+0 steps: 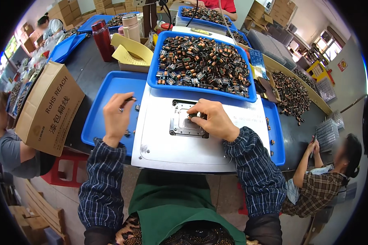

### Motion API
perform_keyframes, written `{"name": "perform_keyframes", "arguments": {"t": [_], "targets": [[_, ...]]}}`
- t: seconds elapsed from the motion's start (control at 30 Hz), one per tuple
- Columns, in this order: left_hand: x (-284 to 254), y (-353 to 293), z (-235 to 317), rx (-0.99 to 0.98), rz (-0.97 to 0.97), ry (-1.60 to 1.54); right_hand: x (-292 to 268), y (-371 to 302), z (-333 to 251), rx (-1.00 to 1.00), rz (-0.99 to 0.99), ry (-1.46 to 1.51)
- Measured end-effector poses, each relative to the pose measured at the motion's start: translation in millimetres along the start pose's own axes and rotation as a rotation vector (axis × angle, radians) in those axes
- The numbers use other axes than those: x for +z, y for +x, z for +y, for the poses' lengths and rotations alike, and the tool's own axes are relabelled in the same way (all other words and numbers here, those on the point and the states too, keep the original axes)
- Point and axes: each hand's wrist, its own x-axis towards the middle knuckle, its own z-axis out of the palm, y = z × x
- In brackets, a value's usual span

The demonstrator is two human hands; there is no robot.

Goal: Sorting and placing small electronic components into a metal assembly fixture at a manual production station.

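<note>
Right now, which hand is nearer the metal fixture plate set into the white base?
Right. The right hand rests on the metal fixture plate, fingertips pressing a small part onto it. The left hand is off to its left, over the blue tray, pinching another small part.

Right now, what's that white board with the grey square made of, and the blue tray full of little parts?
The white board looks like painted metal or hard plastic: flat, smooth, softly shiny. The grey plate under the right hand seems bare metal, dull silver with screw holes. The blue tray looks like plastic: bright, even colour with rounded rims.
</note>
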Motion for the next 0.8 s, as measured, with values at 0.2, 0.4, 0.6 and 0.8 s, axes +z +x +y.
{"name": "perform_keyframes", "arguments": {"t": [0.2,0.4,0.6,0.8], "targets": [[3.5,-1.6,-32.0,0.014,-0.04,0.199,4.4,1.1,-1.4,-0.076,-0.016,-0.106],[40.3,42.6,8.5,0.211,-0.034,0.094,3.9,0.9,0.1,-0.079,-0.022,-0.069],[89.6,59.8,24.2,0.399,-0.107,0.16,12.4,0.1,2.6,-0.13,0.011,-0.113],[99.1,52.0,30.1,0.391,-0.2,0.244,14.4,-6.5,0.2,-0.112,0.014,-0.237]]}}
